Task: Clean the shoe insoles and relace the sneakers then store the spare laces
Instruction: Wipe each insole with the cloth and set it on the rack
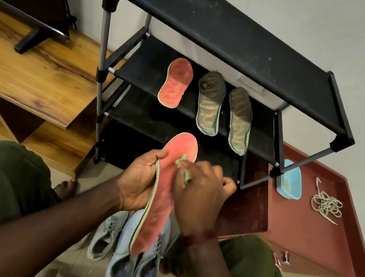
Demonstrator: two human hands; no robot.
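Four insoles are showing. One, the held insole (159, 207), is standing on end at frame centre. Three are lying on the middle shelf of the one black rack (221, 23): a red insole (176, 83) and two dark insoles (209, 104) side by side. The left hand (142, 180) is gripping the held insole's edge, with the fingers curling behind it. The right hand (201, 190) is pinching a small green tool (184, 165), blurred, against its red face. At least three pale sneakers (125, 250) are sitting at lower centre. One tangle of spare laces (325, 205) is lying at right on a maroon surface (306, 233), near one blue tub (291, 182).
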